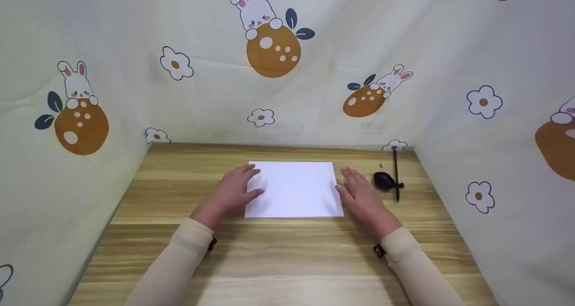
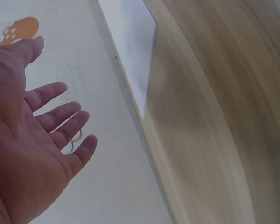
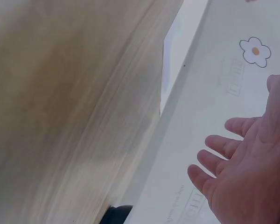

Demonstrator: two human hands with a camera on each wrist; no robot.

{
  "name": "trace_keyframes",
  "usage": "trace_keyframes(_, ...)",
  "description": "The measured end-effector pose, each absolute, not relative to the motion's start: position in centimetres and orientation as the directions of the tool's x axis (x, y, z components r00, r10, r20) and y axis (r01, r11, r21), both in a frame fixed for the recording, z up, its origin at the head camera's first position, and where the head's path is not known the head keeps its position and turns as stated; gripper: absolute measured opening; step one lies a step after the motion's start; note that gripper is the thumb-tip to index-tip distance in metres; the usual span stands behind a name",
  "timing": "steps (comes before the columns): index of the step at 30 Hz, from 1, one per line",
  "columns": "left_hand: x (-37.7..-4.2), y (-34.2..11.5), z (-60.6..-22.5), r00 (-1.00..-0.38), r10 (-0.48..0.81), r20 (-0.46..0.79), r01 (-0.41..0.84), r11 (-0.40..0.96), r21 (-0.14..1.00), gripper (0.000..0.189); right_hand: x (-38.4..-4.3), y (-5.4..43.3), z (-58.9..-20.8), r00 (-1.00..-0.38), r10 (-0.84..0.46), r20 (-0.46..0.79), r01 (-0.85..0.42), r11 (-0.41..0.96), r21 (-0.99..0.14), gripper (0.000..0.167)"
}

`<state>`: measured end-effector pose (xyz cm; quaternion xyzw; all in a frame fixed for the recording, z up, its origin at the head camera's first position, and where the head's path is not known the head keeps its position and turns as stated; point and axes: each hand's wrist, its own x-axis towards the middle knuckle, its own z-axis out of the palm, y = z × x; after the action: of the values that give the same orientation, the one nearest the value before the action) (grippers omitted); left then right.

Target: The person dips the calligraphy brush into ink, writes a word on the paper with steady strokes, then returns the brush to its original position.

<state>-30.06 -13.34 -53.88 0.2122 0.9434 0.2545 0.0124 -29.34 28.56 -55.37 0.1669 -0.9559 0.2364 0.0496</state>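
With both palms angled inward, my left hand (image 1: 231,189) and right hand (image 1: 361,196) flank the white sheet (image 1: 294,189). Both are released, fingers loosely extended, nothing gripped. Left thumb and fingertips overlap the sheet's left edge in the head view, right thumb is at its right edge; can't confirm contact on either.

Sheet lies flat, near the middle of the worktop's (image 1: 287,261) far edge, long sides roughly parallel to it. Should be light; stiffness unclear, thickness doesn't show. If plain paper: flexible, creases easily, probably slides on that surface. Best hold: pinch the short edges or near corners, low force.

Surface is flat, streaky wood grain, looks smooth. Toward the far right corner: black bulb (image 1: 383,180) and thin black stick (image 1: 395,164), crossing at the bulb's narrow end; can't tell if joined. Pale fabric (image 1: 202,99) with rabbit, fruit and flower prints walls off the far, left and right edges.
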Motion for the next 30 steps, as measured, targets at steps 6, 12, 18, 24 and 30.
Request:
trace_keyframes(6,-30.8,-15.1,-55.4,-0.868,0.493,0.055,0.456,0.75,0.479,0.074,-27.9,29.1,-55.1,-0.949,-0.279,0.144,-0.313,0.809,-0.497,0.068)
trace_keyframes(12,-30.9,-15.7,-56.3,-0.85,0.524,-0.052,0.442,0.765,0.469,0.084,-27.4,29.4,-55.1,-0.946,-0.287,0.147,-0.322,0.808,-0.494,0.063)
trace_keyframes(18,-30.8,-15.9,-56.3,-0.852,0.512,-0.108,0.412,0.785,0.463,0.093,-27.2,29.6,-55.0,-0.942,-0.301,0.147,-0.334,0.808,-0.486,0.065)
trace_keyframes(24,-30.8,-16.1,-56.5,-0.835,0.535,-0.133,0.437,0.79,0.43,0.102,-26.9,29.9,-54.9,-0.948,-0.299,0.108,-0.312,0.808,-0.501,0.067)
trace_keyframes(30,-30.8,-16.0,-56.4,-0.833,0.533,-0.15,0.442,0.803,0.4,0.102,-26.8,30.2,-54.9,-0.951,-0.29,0.105,-0.301,0.807,-0.507,0.068)
